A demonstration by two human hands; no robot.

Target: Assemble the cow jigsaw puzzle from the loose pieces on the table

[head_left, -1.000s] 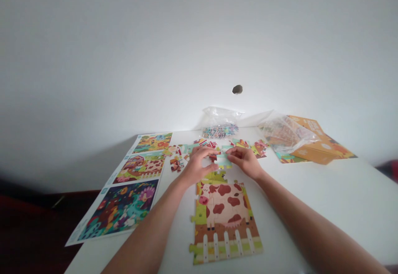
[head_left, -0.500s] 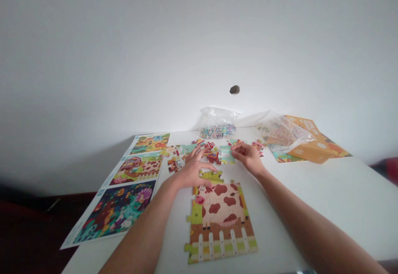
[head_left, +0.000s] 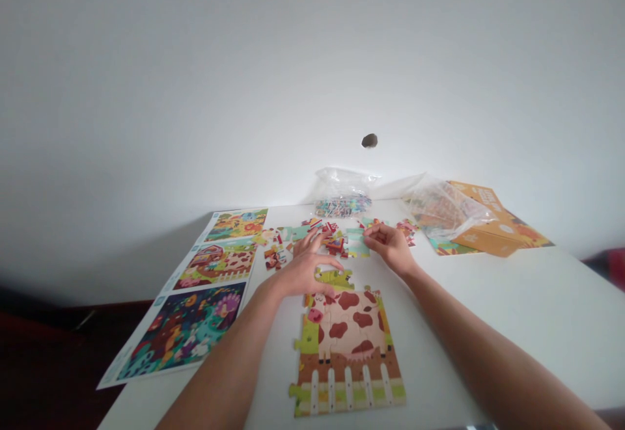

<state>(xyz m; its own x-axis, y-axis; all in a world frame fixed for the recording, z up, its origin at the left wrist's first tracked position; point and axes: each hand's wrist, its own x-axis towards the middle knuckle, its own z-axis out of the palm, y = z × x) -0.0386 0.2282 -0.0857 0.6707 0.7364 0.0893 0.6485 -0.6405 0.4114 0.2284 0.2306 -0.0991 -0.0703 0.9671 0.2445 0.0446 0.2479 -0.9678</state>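
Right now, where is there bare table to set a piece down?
The widest bare tabletop lies between the right forearm and the orange box; a narrow strip separates that forearm from the cow section. It's crowded farther back: loose pieces lie about the left hand and right hand, with a clear bag beyond.

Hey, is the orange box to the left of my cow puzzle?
No, the orange box lies to the right of the cow puzzle, partly behind a clear plastic bag.
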